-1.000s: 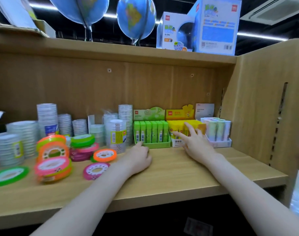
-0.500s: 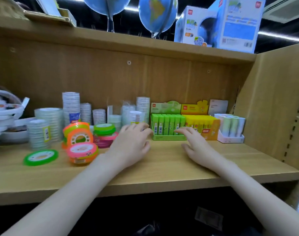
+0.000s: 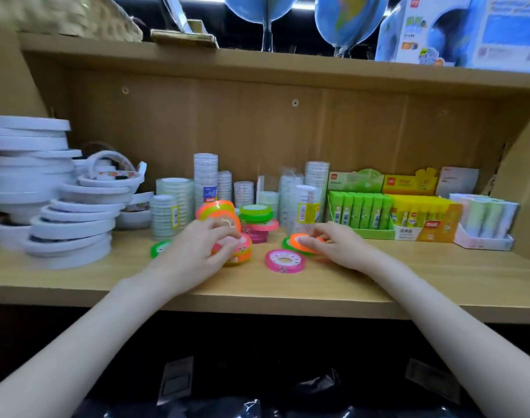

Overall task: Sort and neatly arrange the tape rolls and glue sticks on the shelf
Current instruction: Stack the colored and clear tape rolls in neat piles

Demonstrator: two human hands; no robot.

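While the left hand (image 3: 194,251) curls its fingers around a short stack of pink and orange tape rolls (image 3: 238,251) on the wooden shelf (image 3: 438,276), the right hand (image 3: 339,247) pinches an orange tape roll (image 3: 303,241) lying on a green one. A pink tape roll (image 3: 285,260) lies flat between them. Green glue sticks (image 3: 361,211) and yellow glue sticks (image 3: 420,214) stand boxed at the right.

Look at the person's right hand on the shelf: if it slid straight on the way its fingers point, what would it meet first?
The right hand points left and slightly back, its fingertips already at the orange tape roll lying on a green one. Beyond that, probably the pink and green tape stack, though depth is uncertain.
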